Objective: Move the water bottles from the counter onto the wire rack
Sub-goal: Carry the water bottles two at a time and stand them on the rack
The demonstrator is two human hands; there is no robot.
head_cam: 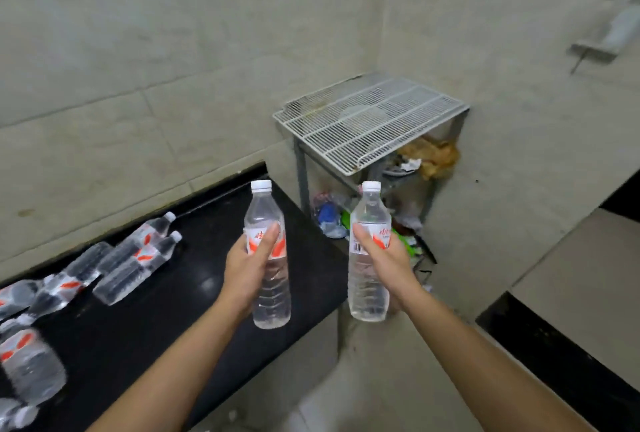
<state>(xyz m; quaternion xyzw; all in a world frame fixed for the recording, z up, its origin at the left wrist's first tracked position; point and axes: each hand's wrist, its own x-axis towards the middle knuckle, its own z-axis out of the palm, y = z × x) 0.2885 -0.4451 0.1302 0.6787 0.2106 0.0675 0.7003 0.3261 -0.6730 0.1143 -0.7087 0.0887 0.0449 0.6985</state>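
Note:
My left hand grips a clear water bottle upright by its red and white label, above the right end of the black counter. My right hand grips a second upright bottle the same way, past the counter's end. Both white caps point up. The white wire rack stands in the corner beyond both bottles, its top bare. Several more bottles lie on their sides along the counter at the left.
Rags and plastic rubbish are piled under the rack. Tiled walls close in behind and on the right. A second black-edged ledge sits at the right. A gap of floor lies between counter and ledge.

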